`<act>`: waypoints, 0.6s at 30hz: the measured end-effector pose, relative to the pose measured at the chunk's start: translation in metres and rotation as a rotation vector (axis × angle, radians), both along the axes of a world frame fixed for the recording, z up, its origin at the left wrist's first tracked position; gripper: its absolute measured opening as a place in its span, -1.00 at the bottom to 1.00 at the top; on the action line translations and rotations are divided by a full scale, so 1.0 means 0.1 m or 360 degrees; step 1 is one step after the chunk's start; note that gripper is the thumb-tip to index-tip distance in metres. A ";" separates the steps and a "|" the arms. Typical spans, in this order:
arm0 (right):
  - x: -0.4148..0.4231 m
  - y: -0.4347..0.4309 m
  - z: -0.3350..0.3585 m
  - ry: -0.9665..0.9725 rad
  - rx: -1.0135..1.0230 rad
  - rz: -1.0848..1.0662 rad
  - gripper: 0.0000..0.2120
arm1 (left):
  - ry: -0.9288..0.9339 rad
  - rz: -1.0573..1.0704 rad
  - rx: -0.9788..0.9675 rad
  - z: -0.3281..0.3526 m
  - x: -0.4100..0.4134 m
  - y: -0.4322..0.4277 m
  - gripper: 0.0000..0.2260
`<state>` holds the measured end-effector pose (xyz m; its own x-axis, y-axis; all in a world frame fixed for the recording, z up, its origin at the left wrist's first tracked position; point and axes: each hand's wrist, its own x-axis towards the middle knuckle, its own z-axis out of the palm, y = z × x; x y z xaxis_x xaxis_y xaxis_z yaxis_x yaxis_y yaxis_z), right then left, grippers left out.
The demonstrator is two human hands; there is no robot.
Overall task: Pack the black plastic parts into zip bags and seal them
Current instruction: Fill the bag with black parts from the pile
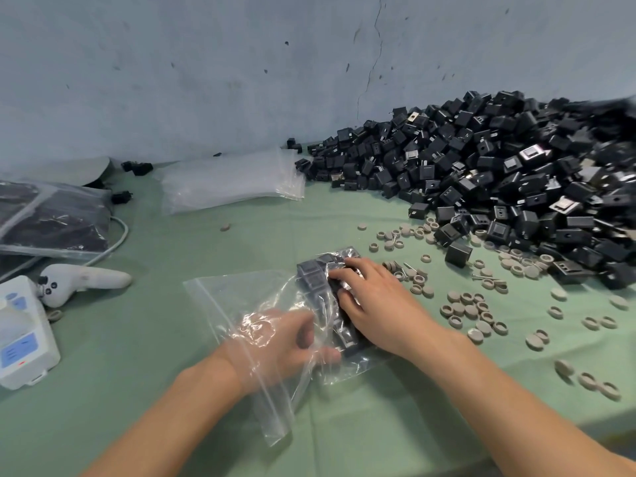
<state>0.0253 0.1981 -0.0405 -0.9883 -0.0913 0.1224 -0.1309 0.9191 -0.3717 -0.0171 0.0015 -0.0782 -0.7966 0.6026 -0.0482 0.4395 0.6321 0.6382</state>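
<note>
Near edge: two bare forearms come in from below.

Left hand (278, 342) lies under the clear film of one zip bag (223, 304). Its fingers are curled. It is blurred by the plastic, so I cannot tell whether it pinches the film or is inside the bag.

Right hand (375, 304) is released, fingers spread and pressing down on the black parts (316, 280) at the bag's right end. The parts sit in rows. The count is unclear, as the hand and glare cover most of them.

Green table cover (172, 390) lies beneath.

To the right are grey round caps (464, 304), scattered in dozens, too many to count.

At the left edge is one white box (20, 335), cut off by the frame. Beside it are one white controller (82, 280) and one pale cable (117, 235), its ends hidden.

Further left is one filled bag (51, 218) with dark contents, partly out of frame.

At mid-distance is one stack of empty bags (230, 182), number not countable.

Far right, a big heap of black parts (499, 173), hundreds at least, is banked against the wall (206, 63). Its right edge is blurred and cut off.
</note>
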 end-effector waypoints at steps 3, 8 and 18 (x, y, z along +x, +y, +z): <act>0.03 -0.04 0.01 0.0013 0.0069 0.0071 -0.53 | -0.0018 -0.0009 0.0028 0.03 0.03 0.00 -0.71; 0.06 -0.12 -0.03 -0.0063 0.0221 0.0228 -0.48 | 0.0097 -0.0104 0.0105 0.19 0.07 -0.18 -0.71; 0.05 -0.14 0.01 -0.0113 0.0183 0.0186 -0.47 | -0.1252 0.0952 0.0923 0.54 0.06 -1.20 -0.34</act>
<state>0.0303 0.1842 -0.0393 -0.9759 -0.2155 0.0350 -0.2166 0.9362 -0.2769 -0.0110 -0.1181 -0.0239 -0.8354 0.2313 -0.4986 -0.4824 0.1262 0.8668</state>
